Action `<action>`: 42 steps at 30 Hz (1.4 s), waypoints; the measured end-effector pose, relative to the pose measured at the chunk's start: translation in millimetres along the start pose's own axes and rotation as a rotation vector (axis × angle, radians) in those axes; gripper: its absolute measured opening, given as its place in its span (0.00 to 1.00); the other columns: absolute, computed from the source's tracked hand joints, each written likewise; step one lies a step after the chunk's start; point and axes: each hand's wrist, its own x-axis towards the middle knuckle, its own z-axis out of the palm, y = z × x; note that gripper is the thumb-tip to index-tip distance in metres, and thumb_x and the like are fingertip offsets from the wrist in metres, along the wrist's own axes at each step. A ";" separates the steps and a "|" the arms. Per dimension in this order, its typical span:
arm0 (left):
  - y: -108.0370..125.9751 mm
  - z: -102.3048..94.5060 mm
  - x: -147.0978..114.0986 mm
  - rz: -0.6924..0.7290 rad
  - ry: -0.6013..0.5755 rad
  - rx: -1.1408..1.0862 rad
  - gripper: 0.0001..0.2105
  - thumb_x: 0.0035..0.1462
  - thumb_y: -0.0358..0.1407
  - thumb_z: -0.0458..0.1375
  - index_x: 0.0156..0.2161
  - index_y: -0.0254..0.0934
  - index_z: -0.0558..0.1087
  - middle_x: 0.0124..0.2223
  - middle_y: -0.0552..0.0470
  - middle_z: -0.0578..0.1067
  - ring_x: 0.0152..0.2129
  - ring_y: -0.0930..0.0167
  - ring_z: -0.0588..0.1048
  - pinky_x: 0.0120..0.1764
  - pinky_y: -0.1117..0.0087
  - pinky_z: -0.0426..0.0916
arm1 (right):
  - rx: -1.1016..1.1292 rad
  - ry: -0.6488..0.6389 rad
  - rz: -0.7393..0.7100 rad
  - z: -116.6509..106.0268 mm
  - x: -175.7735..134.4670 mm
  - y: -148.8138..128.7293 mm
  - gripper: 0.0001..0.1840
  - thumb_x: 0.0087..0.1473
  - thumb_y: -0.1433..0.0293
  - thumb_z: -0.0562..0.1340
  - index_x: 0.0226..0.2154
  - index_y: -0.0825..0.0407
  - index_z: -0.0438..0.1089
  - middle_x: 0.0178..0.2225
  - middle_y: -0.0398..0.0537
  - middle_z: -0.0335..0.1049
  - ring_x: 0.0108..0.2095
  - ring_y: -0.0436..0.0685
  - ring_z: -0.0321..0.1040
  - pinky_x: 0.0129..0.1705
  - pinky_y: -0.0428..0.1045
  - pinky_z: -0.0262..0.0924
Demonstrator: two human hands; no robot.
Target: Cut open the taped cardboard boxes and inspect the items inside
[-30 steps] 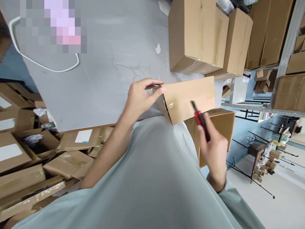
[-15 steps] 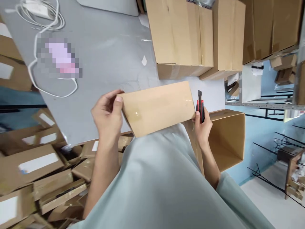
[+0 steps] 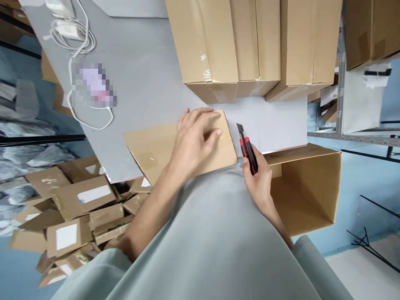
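Indoors, a bared box cutter (image 3: 250,155) beside a taped carton (image 3: 155,151)

Seen from the head camera, a pale-shirted person (image 3: 225,233) works at a grey table (image 3: 150,62). The carton lies slantwise over the table's near edge, close against the shirt; whether it rests fully there cannot be told. The left hand (image 3: 195,139) is laid across the carton's right half, fingers slightly bent, thumb standing apart from them. The right hand (image 3: 258,179), at the same edge, is wrapped around the red-and-black box cutter, blade out and pointing across the table, near the carton's end but apart from it. Tall cartons (image 3: 203,41) stand in a row on the table's far side. An open box (image 3: 308,196) sits off its right near corner, a heap of boxes (image 3: 71,204) off its left. A coiled white cable (image 3: 85,46) lies along the table's left side.
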 end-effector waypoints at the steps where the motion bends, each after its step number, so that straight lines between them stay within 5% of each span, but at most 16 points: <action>1: -0.7 0.1 -1.2 -0.013 -0.001 0.004 0.16 0.74 0.41 0.58 0.63 0.47 0.75 0.68 0.47 0.78 0.68 0.55 0.74 0.78 0.41 0.53 | -0.024 -0.001 -0.025 -2.2 0.6 -1.3 0.27 0.78 0.59 0.57 0.72 0.48 0.69 0.58 0.55 0.83 0.56 0.63 0.83 0.57 0.58 0.79; 9: 2.9 -2.1 -4.2 -0.060 0.004 -0.025 0.17 0.74 0.43 0.57 0.63 0.48 0.75 0.69 0.48 0.77 0.70 0.54 0.72 0.79 0.38 0.48 | -0.183 -0.041 -0.169 -3.6 7.2 -10.4 0.26 0.80 0.62 0.54 0.73 0.48 0.68 0.60 0.54 0.83 0.57 0.63 0.84 0.53 0.54 0.81; 14: 4.1 -2.4 -3.5 -0.094 -0.007 -0.050 0.18 0.74 0.44 0.57 0.64 0.50 0.76 0.70 0.50 0.77 0.70 0.54 0.72 0.80 0.38 0.48 | -0.222 -0.055 -0.158 0.3 13.1 -11.0 0.26 0.80 0.63 0.53 0.74 0.48 0.67 0.56 0.54 0.85 0.50 0.61 0.86 0.47 0.52 0.81; 31: -5.6 0.1 -6.8 -0.067 0.012 -0.017 0.18 0.73 0.45 0.59 0.64 0.52 0.76 0.70 0.48 0.77 0.69 0.53 0.72 0.78 0.38 0.52 | -0.225 -0.105 -0.103 -2.4 13.1 -29.9 0.28 0.80 0.62 0.51 0.75 0.48 0.65 0.59 0.56 0.83 0.52 0.62 0.84 0.46 0.52 0.80; 42: -9.2 7.2 -9.8 -0.039 0.033 -0.007 0.17 0.75 0.46 0.57 0.64 0.51 0.76 0.71 0.47 0.76 0.69 0.55 0.72 0.78 0.38 0.51 | -0.411 -0.199 -0.089 -2.0 17.7 -64.0 0.32 0.76 0.71 0.53 0.78 0.48 0.60 0.50 0.59 0.80 0.33 0.59 0.80 0.32 0.52 0.79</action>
